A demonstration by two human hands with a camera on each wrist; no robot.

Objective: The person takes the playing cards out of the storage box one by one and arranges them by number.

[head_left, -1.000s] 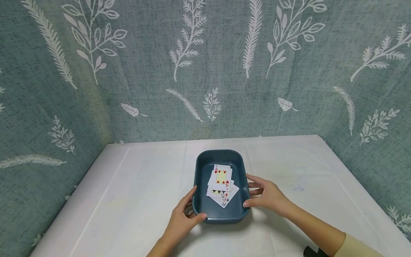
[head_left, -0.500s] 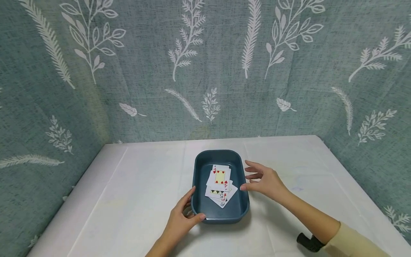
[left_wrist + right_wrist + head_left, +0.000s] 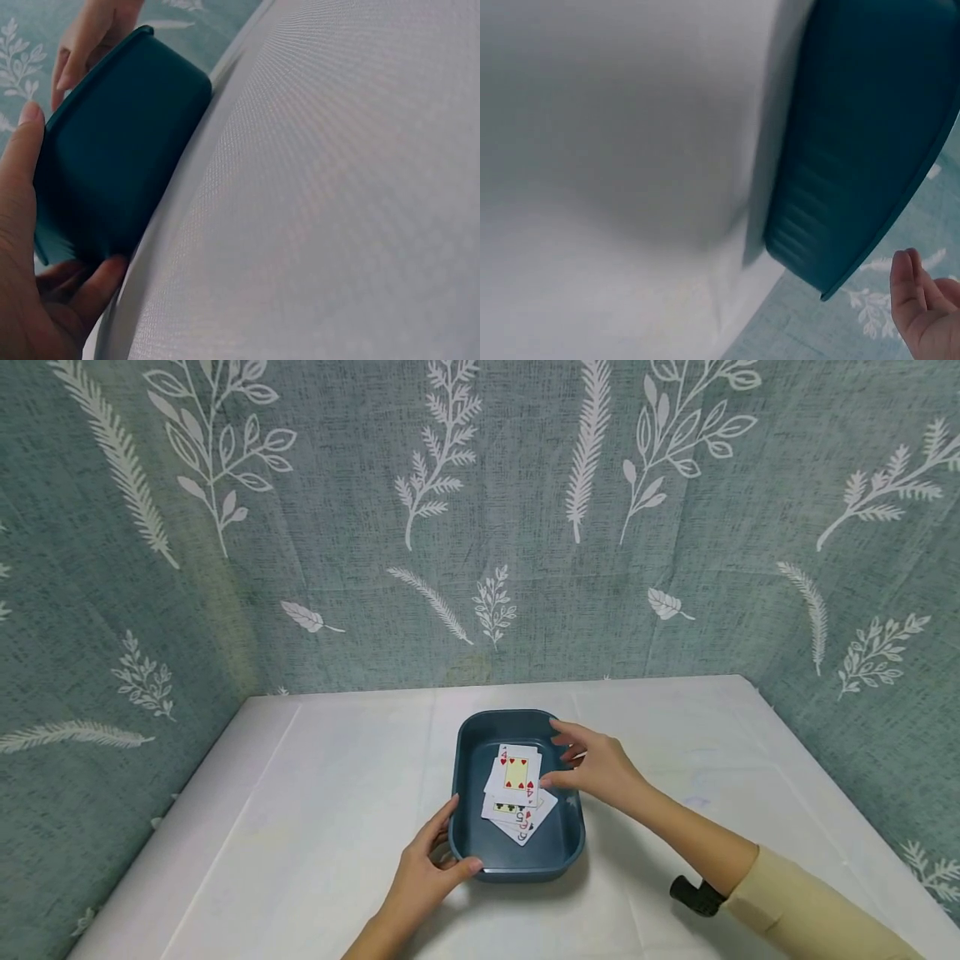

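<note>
White table (image 3: 315, 793): blue tray (image 3: 471, 843) runs lengthwise away from viewer.

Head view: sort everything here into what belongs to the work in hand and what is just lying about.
In the work:
- dark teal rectangular plastic tray
- loose pile of face-up playing cards in it
- left hand, gripping the tray's near corner
- right hand, over the tray beside the cards

Just there:
- white tablecloth
- teal leaf-print fabric backdrop
</note>
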